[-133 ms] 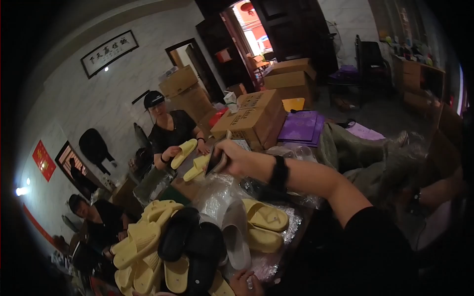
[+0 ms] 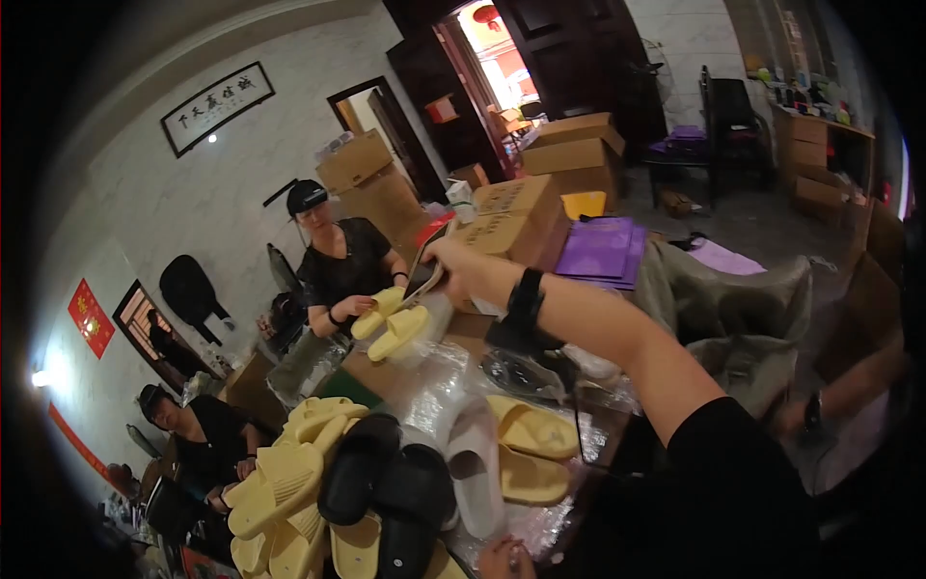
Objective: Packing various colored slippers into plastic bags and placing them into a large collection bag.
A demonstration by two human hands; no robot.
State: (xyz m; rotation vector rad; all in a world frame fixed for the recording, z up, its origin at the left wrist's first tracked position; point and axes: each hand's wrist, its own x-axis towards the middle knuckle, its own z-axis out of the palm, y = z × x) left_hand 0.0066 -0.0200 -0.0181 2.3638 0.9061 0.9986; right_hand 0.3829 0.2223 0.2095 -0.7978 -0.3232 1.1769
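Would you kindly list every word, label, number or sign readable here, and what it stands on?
I won't copy any wording out, but markings show on these:
Framed white wall sign: large dark characters, readable; the smaller line beneath is too blurred.
Brown cardboard box: dark printed characters, blurred.
Red wall poster: markings, too small to read.
Black slipper: a tiny pale round mark, too small to read.

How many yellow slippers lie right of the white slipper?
2: the upper yellow slipper, and the lower yellow slipper, nearer the wearer. Others may be hidden underneath.
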